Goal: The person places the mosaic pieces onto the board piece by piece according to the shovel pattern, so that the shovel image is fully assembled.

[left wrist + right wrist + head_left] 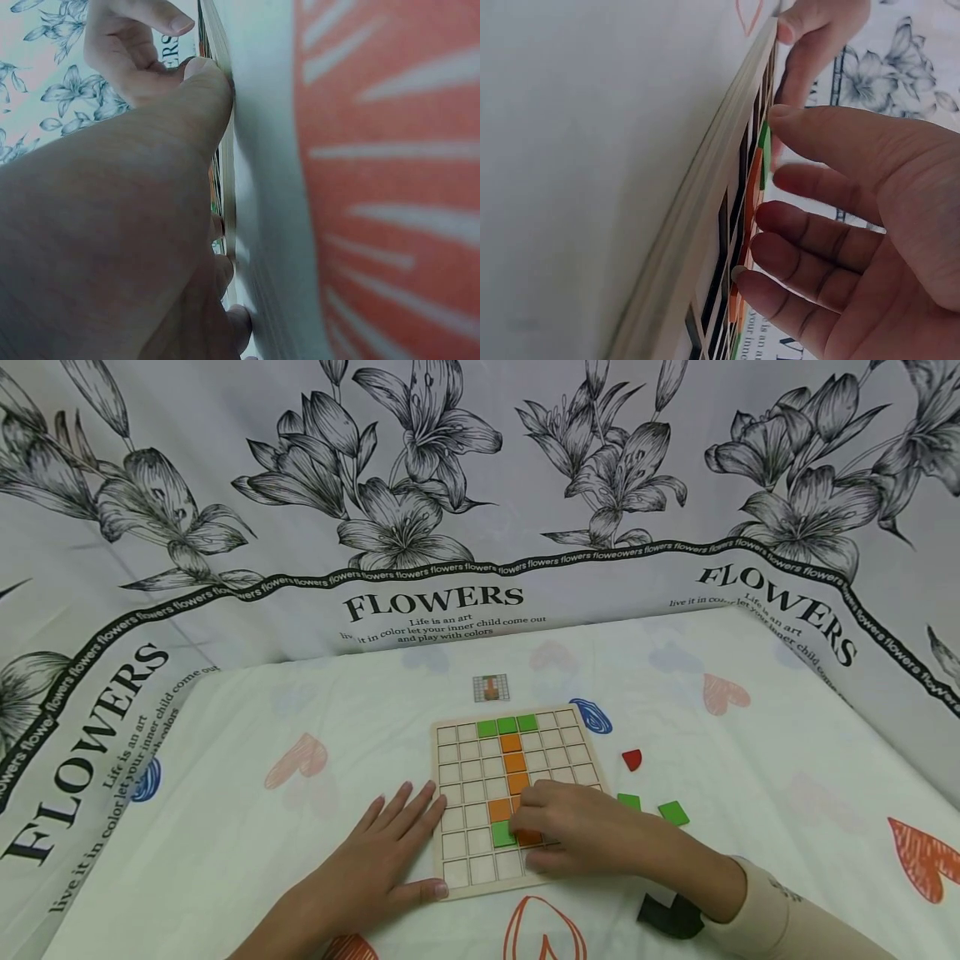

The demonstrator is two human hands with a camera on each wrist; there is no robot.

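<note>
A wooden grid board (456, 843) lies on the cloth. Green tiles (507, 725) sit in its far row, and orange tiles (514, 762) run down a column from them. My left hand (378, 852) lies spread at the left side, fingertips and thumb touching the board's edge. Over the near right part is my right hand (573, 827), its loosely bent fingers (784, 255) touching orange tiles. Its thumb (810, 131) is close to a green tile (765, 142). No tile shows between thumb and fingers. Part of the column is hidden under this hand.
Loose green tiles (673, 812) lie right of the board, near a small red shape (632, 760). Beyond the board is a small pattern card (491, 687). A black object (671, 917) shows under the right forearm. A flower-printed curtain (450, 485) hangs behind.
</note>
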